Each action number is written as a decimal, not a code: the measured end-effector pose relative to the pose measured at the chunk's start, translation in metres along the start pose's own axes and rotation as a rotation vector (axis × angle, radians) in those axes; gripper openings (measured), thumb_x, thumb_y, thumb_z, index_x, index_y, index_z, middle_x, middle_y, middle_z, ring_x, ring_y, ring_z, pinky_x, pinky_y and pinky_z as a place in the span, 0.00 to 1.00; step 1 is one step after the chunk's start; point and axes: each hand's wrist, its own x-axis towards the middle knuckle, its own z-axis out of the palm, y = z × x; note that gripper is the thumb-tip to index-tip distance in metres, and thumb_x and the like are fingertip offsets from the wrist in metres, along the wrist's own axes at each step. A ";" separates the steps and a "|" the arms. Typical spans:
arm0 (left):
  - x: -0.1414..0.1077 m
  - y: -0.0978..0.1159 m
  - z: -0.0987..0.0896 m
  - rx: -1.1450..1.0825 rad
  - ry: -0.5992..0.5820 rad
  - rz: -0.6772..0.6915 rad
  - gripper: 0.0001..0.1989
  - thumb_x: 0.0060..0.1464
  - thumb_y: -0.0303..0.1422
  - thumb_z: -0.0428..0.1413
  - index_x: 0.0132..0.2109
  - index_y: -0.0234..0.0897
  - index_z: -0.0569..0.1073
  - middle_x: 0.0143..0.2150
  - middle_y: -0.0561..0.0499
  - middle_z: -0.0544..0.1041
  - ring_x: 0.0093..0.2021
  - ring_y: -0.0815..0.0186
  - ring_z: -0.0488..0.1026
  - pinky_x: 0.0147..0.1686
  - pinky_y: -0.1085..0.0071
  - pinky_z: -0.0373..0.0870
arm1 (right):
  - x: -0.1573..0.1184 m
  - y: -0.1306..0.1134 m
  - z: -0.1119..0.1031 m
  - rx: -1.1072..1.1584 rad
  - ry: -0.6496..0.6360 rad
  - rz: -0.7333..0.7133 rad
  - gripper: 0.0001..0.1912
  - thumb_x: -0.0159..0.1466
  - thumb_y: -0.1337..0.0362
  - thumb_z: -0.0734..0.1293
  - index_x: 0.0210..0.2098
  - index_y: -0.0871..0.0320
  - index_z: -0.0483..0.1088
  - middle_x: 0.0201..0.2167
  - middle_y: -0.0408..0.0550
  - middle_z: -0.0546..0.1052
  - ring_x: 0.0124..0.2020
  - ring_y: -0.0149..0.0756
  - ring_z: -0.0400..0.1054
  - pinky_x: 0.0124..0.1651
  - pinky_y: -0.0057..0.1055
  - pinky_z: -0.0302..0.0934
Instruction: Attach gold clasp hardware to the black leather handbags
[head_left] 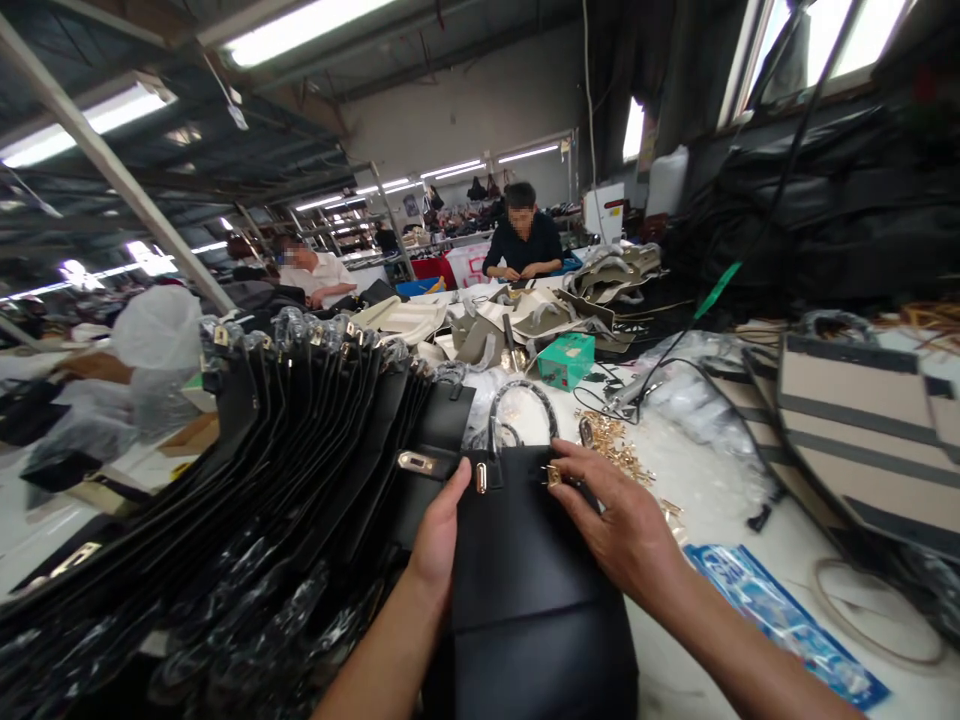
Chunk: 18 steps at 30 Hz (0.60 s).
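Note:
A black leather handbag piece [536, 560] stands in front of me, with a plastic-wrapped handle [525, 392] looping up behind its top edge. My left hand [436, 530] grips its left side, thumb lying near the upper corner. Close to that thumb, an oblong gold fitting [481, 477] sits on a strap tab. Between the thumb and fingers of my right hand [626, 515] is a small gold metal clasp [553, 475], held at the upper right of the black leather. Thin prongs point left from the clasp. Whether it touches the leather, I cannot tell.
Stacked black bag pieces [300, 430] crowd the left. Loose gold fittings [619, 445], a green box [568, 362] and a blue packet [784, 615] lie on the white table [667, 650]. Striped panels [847, 420] are at right. A co-worker [525, 240] sits opposite.

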 end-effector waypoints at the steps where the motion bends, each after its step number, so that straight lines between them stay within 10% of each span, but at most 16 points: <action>1: -0.005 0.002 0.004 0.006 -0.016 0.015 0.32 0.58 0.50 0.51 0.60 0.30 0.69 0.48 0.38 0.80 0.54 0.45 0.74 0.57 0.48 0.65 | 0.003 -0.007 -0.009 -0.013 0.010 0.003 0.09 0.67 0.60 0.64 0.44 0.53 0.73 0.54 0.51 0.75 0.54 0.44 0.70 0.59 0.42 0.63; 18: -0.071 -0.012 0.042 -0.017 -0.119 0.076 0.26 0.56 0.47 0.55 0.55 0.34 0.74 0.43 0.41 0.82 0.48 0.46 0.78 0.50 0.52 0.73 | 0.006 -0.056 -0.065 -0.179 -0.307 -0.140 0.10 0.69 0.59 0.63 0.43 0.52 0.76 0.38 0.47 0.79 0.38 0.37 0.73 0.44 0.31 0.66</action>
